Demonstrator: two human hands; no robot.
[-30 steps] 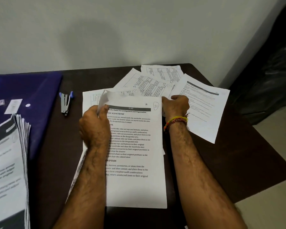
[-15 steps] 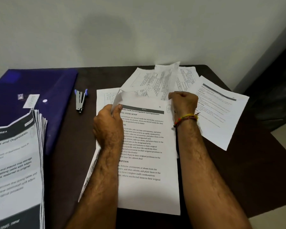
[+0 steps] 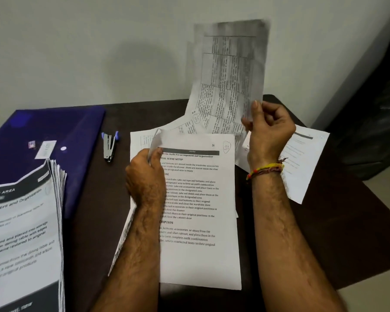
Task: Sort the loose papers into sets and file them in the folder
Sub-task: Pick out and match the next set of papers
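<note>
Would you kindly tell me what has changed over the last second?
The right hand has pinched a table-printed sheet and lifted it upright off the desk. The left hand still curls back the top page's corner. Stapler and folder unchanged.

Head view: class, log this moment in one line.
right hand: lifts table sheet | left hand: pinches top page corner | folder: shut

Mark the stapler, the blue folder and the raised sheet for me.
stapler [image 3: 109, 147]: head view, on its metal body.
blue folder [image 3: 77, 131]: head view, on bare cover near its right edge.
raised sheet [image 3: 230, 73]: head view, on the printed table at its middle.
</note>
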